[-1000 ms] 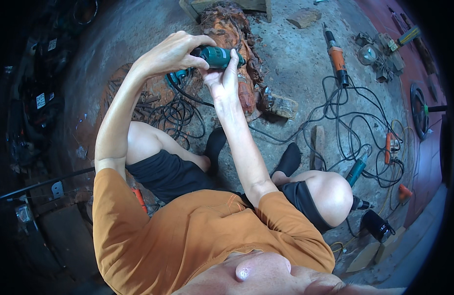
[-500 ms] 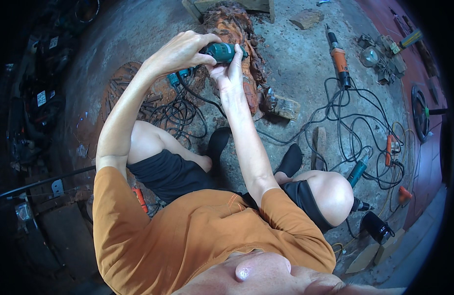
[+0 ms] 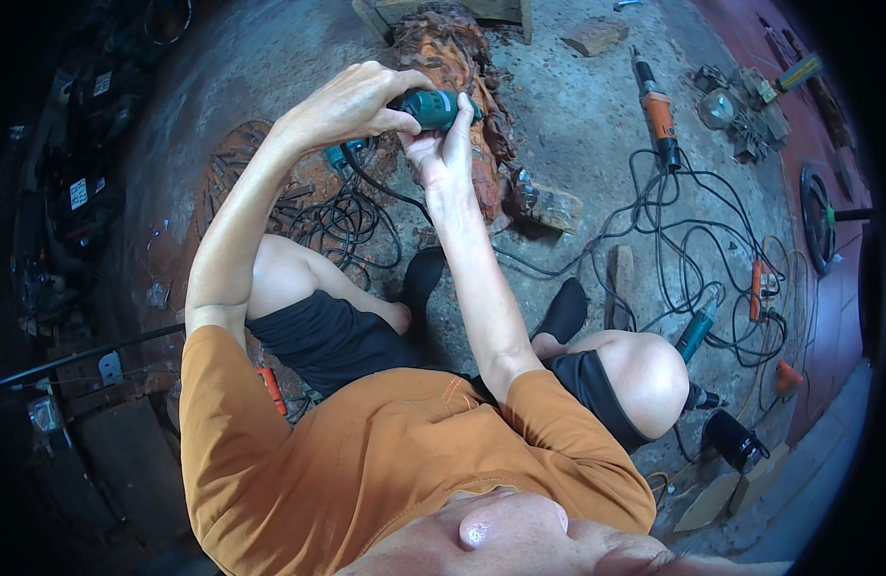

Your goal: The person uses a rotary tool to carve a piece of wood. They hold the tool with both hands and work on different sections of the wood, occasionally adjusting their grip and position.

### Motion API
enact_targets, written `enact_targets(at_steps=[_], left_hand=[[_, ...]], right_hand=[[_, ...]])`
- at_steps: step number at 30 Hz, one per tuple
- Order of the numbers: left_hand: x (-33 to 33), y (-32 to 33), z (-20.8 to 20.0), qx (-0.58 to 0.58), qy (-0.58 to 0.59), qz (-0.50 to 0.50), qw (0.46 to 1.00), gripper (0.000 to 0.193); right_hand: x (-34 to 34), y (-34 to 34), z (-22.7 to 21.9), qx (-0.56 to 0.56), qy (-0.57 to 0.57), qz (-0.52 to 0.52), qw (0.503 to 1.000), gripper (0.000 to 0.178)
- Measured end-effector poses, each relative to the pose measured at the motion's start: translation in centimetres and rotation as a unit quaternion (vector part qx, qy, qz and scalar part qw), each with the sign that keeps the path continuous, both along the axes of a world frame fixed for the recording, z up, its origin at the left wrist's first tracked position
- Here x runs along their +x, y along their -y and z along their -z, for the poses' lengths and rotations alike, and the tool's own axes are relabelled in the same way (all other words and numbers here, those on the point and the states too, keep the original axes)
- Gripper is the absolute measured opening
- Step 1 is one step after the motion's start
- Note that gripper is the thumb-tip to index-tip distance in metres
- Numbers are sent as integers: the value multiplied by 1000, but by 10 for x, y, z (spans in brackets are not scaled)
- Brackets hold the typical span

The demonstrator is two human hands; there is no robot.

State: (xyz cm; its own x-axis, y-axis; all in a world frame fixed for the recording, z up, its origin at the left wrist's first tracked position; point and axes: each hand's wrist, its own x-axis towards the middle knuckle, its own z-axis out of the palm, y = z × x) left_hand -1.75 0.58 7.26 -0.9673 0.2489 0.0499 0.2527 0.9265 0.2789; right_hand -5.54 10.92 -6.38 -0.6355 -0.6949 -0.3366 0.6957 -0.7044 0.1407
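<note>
Both of my hands are closed on a green, cylindrical handheld power tool [image 3: 435, 108], probably a die grinder, held crosswise above a rough reddish-brown log [image 3: 445, 50]. My left hand [image 3: 359, 101] wraps over its left end, with thumb and fingers around it. From below, my right hand [image 3: 439, 152] grips the right part, thumb lying up along the casing. The tool's working tip is hidden, so I cannot tell whether it touches the wood. The log's surface is uneven, with brighter orange patches.
A wooden block [image 3: 549, 204] lies beside the log's near end. Tangled black cables [image 3: 342, 226] spread on both sides. On the right lie an orange power tool [image 3: 660, 120], a green one [image 3: 696, 334] and metal pieces [image 3: 745, 125]. Wood shavings [image 3: 241, 182] lie at left; dark machinery [image 3: 73, 182] stands beyond.
The surroundings sit slightly shifted in the picture. My hands keep the same grip on the green power tool, still over the log.
</note>
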Motion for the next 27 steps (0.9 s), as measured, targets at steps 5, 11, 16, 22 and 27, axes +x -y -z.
enact_targets(at_steps=[5,11,16,22,27], left_hand=[[1,-2,-6,-18,44,-17,999,47],[3,3,-6,21,24,-8,999,43],[4,6,-5,30,3,-2,1000,42],[-4,0,-4,39,-20,24,999,42],[0,-5,-13,32,14,-3,999,41]], right_hand=[[4,-3,-1,6,-1,8,1000,50],[10,-2,-3,3,-3,20,1000,48],[6,3,-4,-12,-8,18,1000,48],[-10,8,7,-11,-17,-11,1000,51],[-1,5,5,-26,-11,-3,1000,49]])
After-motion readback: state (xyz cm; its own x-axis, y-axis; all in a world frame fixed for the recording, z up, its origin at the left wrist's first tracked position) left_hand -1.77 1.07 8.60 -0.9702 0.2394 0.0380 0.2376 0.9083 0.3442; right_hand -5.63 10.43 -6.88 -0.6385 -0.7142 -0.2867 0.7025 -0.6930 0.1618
